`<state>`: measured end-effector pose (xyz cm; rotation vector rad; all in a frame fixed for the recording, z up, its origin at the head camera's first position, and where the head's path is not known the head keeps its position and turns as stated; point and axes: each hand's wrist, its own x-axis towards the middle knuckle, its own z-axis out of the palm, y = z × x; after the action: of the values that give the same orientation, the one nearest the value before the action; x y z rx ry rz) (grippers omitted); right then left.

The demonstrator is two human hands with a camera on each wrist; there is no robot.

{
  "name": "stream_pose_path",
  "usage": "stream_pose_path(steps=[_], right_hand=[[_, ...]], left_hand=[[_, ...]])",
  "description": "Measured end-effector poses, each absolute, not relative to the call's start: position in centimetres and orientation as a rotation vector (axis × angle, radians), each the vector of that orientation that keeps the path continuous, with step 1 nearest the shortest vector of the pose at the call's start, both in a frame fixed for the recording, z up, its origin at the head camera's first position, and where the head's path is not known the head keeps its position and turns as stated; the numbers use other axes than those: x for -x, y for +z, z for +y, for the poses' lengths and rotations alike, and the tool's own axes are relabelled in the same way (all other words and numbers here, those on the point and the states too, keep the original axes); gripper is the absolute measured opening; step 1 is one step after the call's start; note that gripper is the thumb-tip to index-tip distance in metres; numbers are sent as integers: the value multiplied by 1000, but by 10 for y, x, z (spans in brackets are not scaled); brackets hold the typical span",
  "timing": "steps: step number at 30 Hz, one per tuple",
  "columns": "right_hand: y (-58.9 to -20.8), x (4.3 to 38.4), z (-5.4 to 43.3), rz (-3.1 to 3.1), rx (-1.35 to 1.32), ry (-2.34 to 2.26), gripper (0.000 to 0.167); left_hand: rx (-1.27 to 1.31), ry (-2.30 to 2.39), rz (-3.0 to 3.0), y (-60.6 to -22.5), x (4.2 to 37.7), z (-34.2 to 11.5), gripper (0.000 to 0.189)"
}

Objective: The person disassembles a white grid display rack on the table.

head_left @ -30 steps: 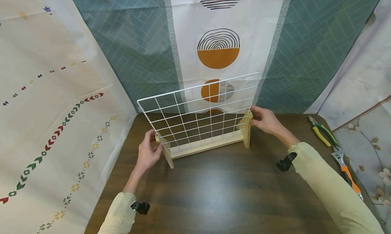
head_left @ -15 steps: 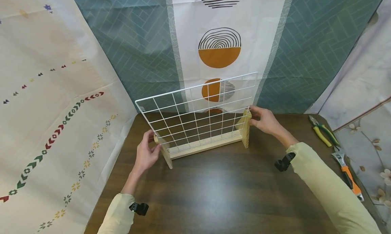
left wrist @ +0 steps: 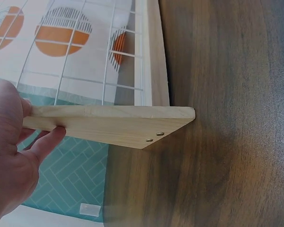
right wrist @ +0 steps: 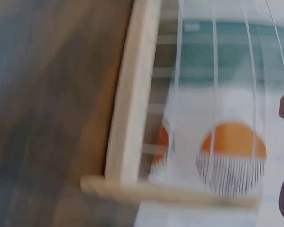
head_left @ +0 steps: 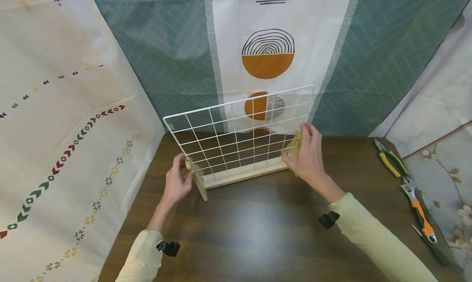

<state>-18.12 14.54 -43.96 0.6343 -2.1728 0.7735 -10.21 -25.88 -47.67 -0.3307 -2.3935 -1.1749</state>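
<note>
A white wire grid [head_left: 234, 132] leans backward in a light wooden stand [head_left: 245, 176] on the brown table. My left hand [head_left: 178, 179] grips the upper part of the left side panel [left wrist: 109, 125], whose outer face shows two metal screw heads. My right hand [head_left: 309, 155] is at the right side panel [head_left: 293, 147], fingers near the grid's right edge. Its thumb is spread in front of the wires; whether it touches them cannot be told. In the blurred right wrist view, only part of that hand shows at the right edge.
Pliers with yellow-green handles [head_left: 389, 161], an orange-handled adjustable wrench [head_left: 419, 212] and a screwdriver [head_left: 436, 253] lie along the table's right side. A patterned cloth [head_left: 173, 65] hangs behind the stand, with a pale cloth [head_left: 121, 159] on the left.
My right hand has left the right panel's outer edge and moved inward, in front of the panel and grid. The left hand keeps its grip. The screwdriver has come into view.
</note>
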Motion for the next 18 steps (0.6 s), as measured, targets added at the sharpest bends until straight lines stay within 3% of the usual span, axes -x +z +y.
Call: stream_pose_path(steps=[11,18], right_hand=[[-479,157,50,-2245,-462,685,128],[-479,165,21,-2207,-366,656,131]], left_hand=[[357,-1154,-2370,-480,104,-260,60],[328,-1151,-2375,-482,105,-261,61]])
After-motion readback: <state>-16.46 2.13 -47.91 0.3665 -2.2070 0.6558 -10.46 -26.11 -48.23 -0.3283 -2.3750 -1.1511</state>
